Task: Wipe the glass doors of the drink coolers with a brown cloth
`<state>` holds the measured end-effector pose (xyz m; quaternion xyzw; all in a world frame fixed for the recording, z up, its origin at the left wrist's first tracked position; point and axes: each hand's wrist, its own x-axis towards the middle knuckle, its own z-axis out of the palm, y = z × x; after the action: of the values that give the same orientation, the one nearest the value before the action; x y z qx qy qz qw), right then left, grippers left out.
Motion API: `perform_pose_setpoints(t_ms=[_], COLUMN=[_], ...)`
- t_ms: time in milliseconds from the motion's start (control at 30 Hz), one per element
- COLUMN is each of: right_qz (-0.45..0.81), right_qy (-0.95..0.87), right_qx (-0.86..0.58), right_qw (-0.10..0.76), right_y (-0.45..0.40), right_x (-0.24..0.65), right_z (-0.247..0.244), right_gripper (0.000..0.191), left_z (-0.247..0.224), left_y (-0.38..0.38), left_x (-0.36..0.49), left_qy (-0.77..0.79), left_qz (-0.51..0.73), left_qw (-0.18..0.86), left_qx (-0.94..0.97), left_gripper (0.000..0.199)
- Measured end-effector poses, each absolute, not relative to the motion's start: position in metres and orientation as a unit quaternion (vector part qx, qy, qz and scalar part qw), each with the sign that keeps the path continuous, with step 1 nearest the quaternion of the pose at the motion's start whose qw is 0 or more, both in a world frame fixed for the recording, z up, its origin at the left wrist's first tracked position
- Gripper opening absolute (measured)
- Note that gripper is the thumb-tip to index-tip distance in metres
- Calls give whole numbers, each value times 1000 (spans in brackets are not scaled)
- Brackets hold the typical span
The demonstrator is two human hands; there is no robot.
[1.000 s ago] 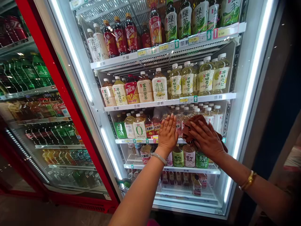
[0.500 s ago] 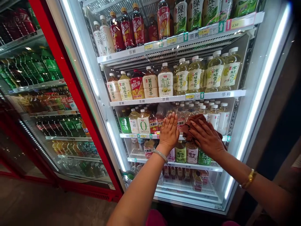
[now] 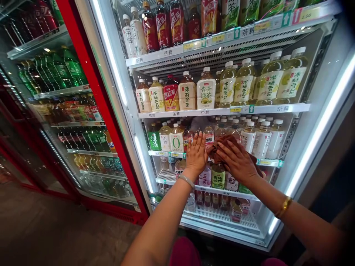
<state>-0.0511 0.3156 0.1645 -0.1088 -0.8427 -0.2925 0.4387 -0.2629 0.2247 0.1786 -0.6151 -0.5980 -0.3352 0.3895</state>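
Note:
My left hand (image 3: 195, 155) lies flat against the glass door of the lit drinks cooler, fingers stretched up and nothing in it. A pale bangle circles that wrist. To its right, my right hand (image 3: 237, 162) presses a brown cloth (image 3: 251, 157) against the same glass, its fingers spread over the fabric. Part of the cloth is hidden under the palm, and its edge sits close to my left fingers. Behind the glass stand bottled teas, among them a bottle with a green 0 (image 3: 176, 140) and a green-labelled bottle (image 3: 218, 177).
A red-framed cooler (image 3: 91, 92) with green and dark bottles stands to the left. Bright vertical light strips (image 3: 318, 125) run along both sides of the lit cooler. Price rails (image 3: 291, 108) front its shelves. Grey floor (image 3: 69, 236) shows at lower left.
My right hand has slid left across the glass with the cloth, nearer my left hand. The left hand also sits slightly further left against the shelves. The view has shifted and the cooler appears larger.

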Motion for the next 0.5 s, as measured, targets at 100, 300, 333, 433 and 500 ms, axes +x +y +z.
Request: perform_pose_setpoints(t_ms=[100,300,333,433,500], right_qz=[-269,-235,-244,-285,-302], right_qy=[-838,-809,-813,-826,-834], right_qx=[-139,-166,-153,-109,-92], right_qw=[454,513,506,474,453], right_y=[320,306,303,299,302], right_x=[-46,-98,-105,-106,-94], right_z=[174,206,204,191,182], right_gripper=[65,71,70,64,61], left_z=[177,181,182,183,183], left_y=[218,217,217,214,211], left_x=[-272,-272,-272,-270,-270], left_qy=[-610,-622,-623,-624,-622], left_qz=[-330,-335,-338,-340,-338], left_qw=[386,375,374,372,371], left_qx=[-608,-600,-598,-597,-601], left_gripper=[75,74,74,76,78])
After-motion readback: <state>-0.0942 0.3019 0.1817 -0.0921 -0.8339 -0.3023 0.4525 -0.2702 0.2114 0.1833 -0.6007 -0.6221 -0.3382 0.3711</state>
